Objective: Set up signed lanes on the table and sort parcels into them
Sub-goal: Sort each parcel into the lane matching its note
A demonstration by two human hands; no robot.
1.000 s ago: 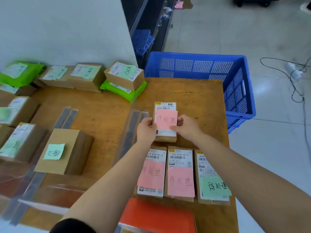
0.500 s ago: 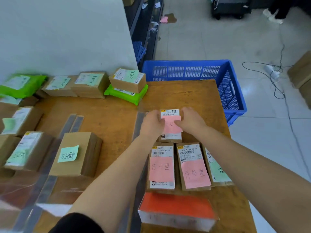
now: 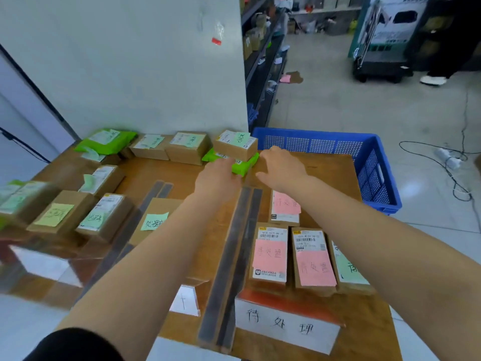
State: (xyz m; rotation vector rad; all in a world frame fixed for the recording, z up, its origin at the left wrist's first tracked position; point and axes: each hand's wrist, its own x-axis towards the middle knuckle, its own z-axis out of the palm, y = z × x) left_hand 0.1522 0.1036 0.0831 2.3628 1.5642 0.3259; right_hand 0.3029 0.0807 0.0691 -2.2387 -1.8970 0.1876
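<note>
Two hands reach for the green pouch (image 3: 242, 166) under a brown box (image 3: 235, 147), beyond the dark lane strips (image 3: 234, 256). My left hand (image 3: 218, 178) touches its near edge, curl unclear; my right hand (image 3: 282, 169) hovers spread beside it. Pink-noted parcels (image 3: 285, 207) sit right of the strips, leaving bare table (image 3: 330, 173) ahead.

White wall (image 3: 135, 74) behind wooden desk (image 3: 325, 173). Shiny grey floor (image 3: 364, 105). Dark shelves (image 3: 263, 56) along wall. Black cable (image 3: 442, 162) on floor at right.
</note>
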